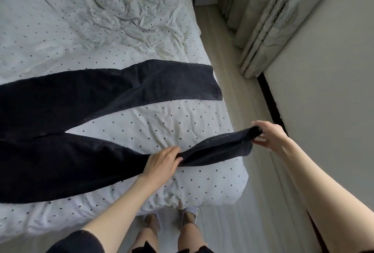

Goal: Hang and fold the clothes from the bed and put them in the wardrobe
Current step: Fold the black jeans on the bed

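A pair of dark jeans (66, 99) lies spread across the bed (91, 20), its legs pointing right. The far leg lies flat, its hem at the bed's right edge. The near leg is lifted at its end. My left hand (162, 161) grips that near leg partway along. My right hand (267, 135) pinches its hem, held just past the bed's right edge. The waist end runs out of view at the left.
The bed has a wrinkled white cover with small dark dots. A strip of pale wooden floor (238, 95) runs along its right side. Curtains (269, 20) hang at the far right, beside a plain wall (323, 91). My feet stand at the bed's near corner.
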`<state>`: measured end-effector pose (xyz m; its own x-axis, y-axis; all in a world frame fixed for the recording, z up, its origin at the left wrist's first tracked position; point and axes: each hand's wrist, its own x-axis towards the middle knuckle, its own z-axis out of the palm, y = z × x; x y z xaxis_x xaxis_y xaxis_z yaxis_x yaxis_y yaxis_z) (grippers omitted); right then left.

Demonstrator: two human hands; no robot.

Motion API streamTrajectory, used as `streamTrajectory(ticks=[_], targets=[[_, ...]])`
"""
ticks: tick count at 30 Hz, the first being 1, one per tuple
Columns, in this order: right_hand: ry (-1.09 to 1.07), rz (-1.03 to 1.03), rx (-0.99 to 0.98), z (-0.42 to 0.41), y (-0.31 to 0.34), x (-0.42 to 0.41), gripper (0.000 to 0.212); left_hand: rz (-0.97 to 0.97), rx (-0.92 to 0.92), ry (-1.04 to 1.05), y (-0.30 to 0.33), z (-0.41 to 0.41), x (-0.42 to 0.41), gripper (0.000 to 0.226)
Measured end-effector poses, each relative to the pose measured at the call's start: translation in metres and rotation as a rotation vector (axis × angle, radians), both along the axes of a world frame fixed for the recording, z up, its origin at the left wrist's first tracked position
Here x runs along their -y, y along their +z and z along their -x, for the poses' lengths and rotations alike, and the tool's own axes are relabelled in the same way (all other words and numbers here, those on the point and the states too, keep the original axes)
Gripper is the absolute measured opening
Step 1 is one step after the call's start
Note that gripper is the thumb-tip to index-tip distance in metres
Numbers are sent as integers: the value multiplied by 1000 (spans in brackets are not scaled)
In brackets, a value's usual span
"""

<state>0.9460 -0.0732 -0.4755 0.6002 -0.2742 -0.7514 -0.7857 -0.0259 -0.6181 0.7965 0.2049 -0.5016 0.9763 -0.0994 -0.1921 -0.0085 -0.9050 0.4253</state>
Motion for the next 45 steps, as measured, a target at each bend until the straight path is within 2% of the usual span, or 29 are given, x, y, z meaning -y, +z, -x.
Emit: streamTrajectory(ticks=[5, 7, 9, 12, 13, 15, 18, 21, 24, 27, 31, 32, 34, 37, 39, 42, 45], targets=[[40, -170, 303, -38, 37, -25, 20, -63, 152, 167, 34, -20, -4, 21], [71, -251, 404, -47, 53, -31, 14, -92, 234, 189, 49, -23, -2, 21], [84, -307, 460, -54, 62, -32, 9, -103, 305, 214, 58, -23, 5, 21], [112, -302, 467, -47, 61, -18, 22, -139, 319, 242, 54, -15, 29, 19], [122, -257, 444, -40, 51, -9, 21, -155, 230, 228, 45, -9, 40, 17], [148, -105, 346, -19, 21, 10, 27, -187, -90, 170, 19, 4, 60, 23], [156, 84, 116, 20, -28, 39, 20, -79, -513, 62, -16, 22, 75, 25], [199, 151, -96, 47, -67, 53, 3, -2, -726, 2, -33, 29, 74, 36], [378, 230, -163, 53, -83, 45, 22, 29, -622, 57, -45, 27, 63, 38], [656, 374, -35, 36, -88, 20, 22, -5, -401, 91, -53, 8, 40, 41], [936, 623, 227, 4, -112, -16, 39, -131, -158, 145, -69, -26, 7, 49], [1011, 677, 287, -3, -115, -23, 41, -175, -150, 158, -72, -33, 1, 50], [1223, 751, 361, -22, -136, -42, 47, -231, -248, 191, -90, -48, -14, 49], [1458, 742, 320, -38, -152, -64, 44, -283, -436, 196, -104, -59, -24, 45], [1509, 740, 279, -47, -153, -73, 34, -291, -401, 210, -106, -63, -26, 35], [1440, 791, 353, -53, -139, -68, 17, -254, -182, 263, -96, -70, -24, 23], [1347, 894, 461, -53, -123, -58, 18, -286, -23, 250, -85, -78, -24, 19]])
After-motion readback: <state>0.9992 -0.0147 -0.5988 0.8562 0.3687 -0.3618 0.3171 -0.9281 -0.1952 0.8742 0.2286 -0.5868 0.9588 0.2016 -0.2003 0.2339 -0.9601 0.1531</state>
